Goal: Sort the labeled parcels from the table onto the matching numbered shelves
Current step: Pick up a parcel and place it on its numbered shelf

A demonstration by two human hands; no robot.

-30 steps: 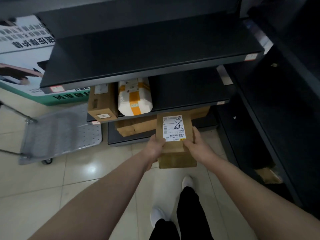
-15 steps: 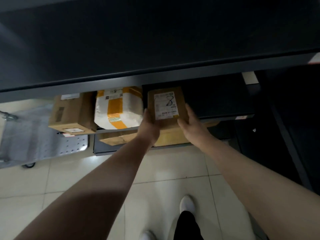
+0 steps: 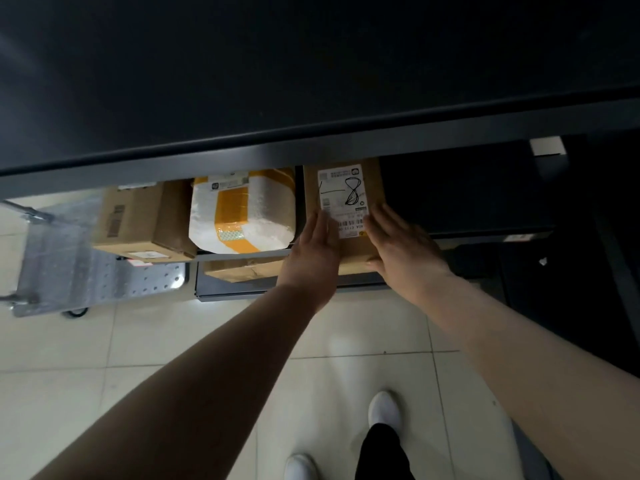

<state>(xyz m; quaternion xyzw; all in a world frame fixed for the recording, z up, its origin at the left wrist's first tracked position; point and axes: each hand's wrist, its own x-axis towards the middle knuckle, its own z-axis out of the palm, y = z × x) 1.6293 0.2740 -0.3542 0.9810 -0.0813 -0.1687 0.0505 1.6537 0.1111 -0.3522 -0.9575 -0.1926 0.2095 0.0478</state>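
Parcel (image 3: 343, 202), far edge apparently behind upper shelf (image 3: 311, 148) lip.

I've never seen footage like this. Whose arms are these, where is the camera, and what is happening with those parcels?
There is no machine here. These are a person's two bare arms, filmed by one wide-angle camera worn on the head, looking forward and down. That is why a white shoe and the tiled floor show below. The left hand and right hand lie with straight fingers on a brown parcel whose label bears a handwritten 8. It is at a dark shelf, just right of a white parcel with yellow tape and a cardboard box. A metal trolley stands at the left.
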